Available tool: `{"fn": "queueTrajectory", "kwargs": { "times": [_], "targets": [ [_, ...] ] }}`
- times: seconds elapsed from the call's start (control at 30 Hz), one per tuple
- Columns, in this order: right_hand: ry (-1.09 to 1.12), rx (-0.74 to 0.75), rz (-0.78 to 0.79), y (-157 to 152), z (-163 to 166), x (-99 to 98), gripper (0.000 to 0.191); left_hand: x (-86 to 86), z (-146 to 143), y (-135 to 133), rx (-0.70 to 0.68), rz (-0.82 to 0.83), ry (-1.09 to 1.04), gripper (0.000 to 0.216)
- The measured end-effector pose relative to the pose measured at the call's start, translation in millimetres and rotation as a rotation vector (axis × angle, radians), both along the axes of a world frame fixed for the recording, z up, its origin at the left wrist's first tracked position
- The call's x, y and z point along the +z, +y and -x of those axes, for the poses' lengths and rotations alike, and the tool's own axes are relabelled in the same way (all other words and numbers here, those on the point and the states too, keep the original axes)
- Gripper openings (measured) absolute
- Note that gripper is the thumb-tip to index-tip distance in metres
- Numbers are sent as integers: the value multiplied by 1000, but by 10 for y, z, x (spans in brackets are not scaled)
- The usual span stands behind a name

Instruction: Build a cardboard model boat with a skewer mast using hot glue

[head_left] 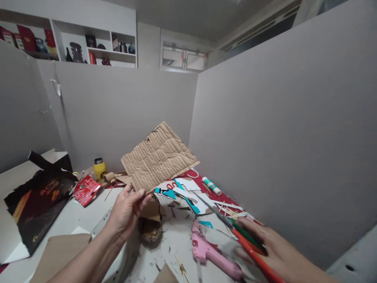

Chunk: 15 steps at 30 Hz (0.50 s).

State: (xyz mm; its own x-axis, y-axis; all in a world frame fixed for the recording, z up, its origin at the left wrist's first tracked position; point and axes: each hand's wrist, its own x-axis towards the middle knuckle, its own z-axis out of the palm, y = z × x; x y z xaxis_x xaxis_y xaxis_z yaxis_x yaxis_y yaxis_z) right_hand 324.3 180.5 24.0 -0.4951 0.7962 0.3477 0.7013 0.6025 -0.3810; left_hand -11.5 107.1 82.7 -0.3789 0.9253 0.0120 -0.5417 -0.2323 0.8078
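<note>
Seen from the head camera: the left hand (127,210) pinches one torn cardboard sheet (159,157) by its lower corner, held above the worktop (73,216), its long axis tilting up to the right. The right hand (275,249) is closed around one pair of scissors (235,228), blades pointing up-left. One pink glue gun (212,251) lies just beside it, one glue stick (211,185) farther back.
</note>
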Motion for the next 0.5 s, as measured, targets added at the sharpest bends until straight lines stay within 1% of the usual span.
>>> {"fn": "queueTrajectory", "kwargs": {
  "times": [0.13, 0.2, 0.27, 0.37, 0.5],
  "targets": [
    [-115, 124, 139, -115, 196, 52, 68, 105, -168, 1, -40, -20, -11, 19],
    [-145, 163, 182, -140, 283, 96, 71, 137, -235, 10, -57, -26, -27, 13],
    [-144, 224, 203, -152, 376, 149, 64, 141, -290, 18, -68, -42, -42, 12],
    [-116, 310, 206, -173, 520, 218, 48, 101, -363, 25, -87, -70, -44, 9],
    [-45, 385, 199, -220, 689, 270, 41, 26, -465, 28, -104, -99, -34, 17]
  ]
}}
